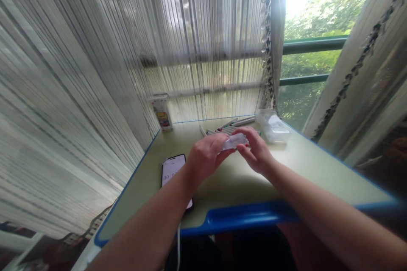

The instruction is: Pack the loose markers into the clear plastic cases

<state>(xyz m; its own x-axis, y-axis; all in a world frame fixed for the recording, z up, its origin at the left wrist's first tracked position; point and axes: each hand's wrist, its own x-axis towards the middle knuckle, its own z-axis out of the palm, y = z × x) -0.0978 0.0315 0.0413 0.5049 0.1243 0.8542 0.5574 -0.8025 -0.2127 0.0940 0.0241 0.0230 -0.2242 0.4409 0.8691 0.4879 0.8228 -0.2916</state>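
Observation:
Both my hands meet over the middle of the pale green desk [295,169]. My left hand [205,155] and my right hand [256,149] pinch a small clear plastic piece [234,141] between their fingers; it looks like a transparent case or lid. Just behind them lies a loose row of several marker pens [227,127]. A clear plastic box [273,127] rests to the right of the pens, near the window.
A phone [171,169] with a lit screen lies at the left, a white cable running off the desk's blue front edge [248,216]. A small printed carton [163,112] stands at the back left against the striped curtain. An open window with green rails is at the right.

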